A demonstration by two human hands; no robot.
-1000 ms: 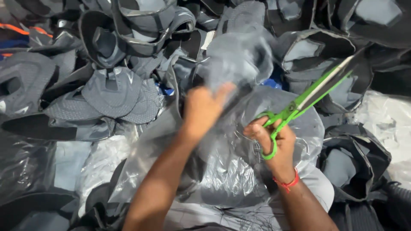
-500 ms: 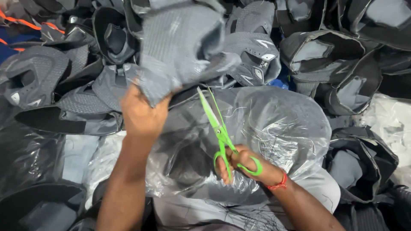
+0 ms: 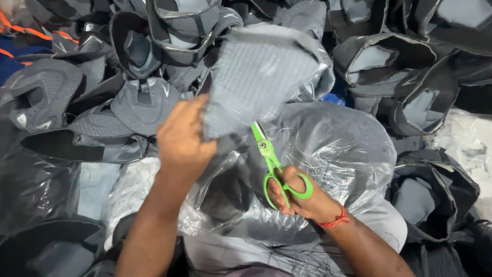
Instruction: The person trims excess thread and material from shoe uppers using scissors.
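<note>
Left hand [image 3: 182, 138] is clenched on the lower edge of a grey mesh shoe upper [image 3: 261, 77], lifting it up off the pile so its loose edge hangs free where the blades can get at it. Right hand [image 3: 297, 197] has fingers through the loops of green-handled scissors [image 3: 271, 159], tips pointing up at that edge. It all happens over a clear plastic bag [image 3: 338, 149], with heaps of grey shoe uppers [image 3: 138, 102] around.

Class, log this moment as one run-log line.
left hand: grips grey shoe upper | right hand: holds green scissors | beneath: clear plastic bag
</note>
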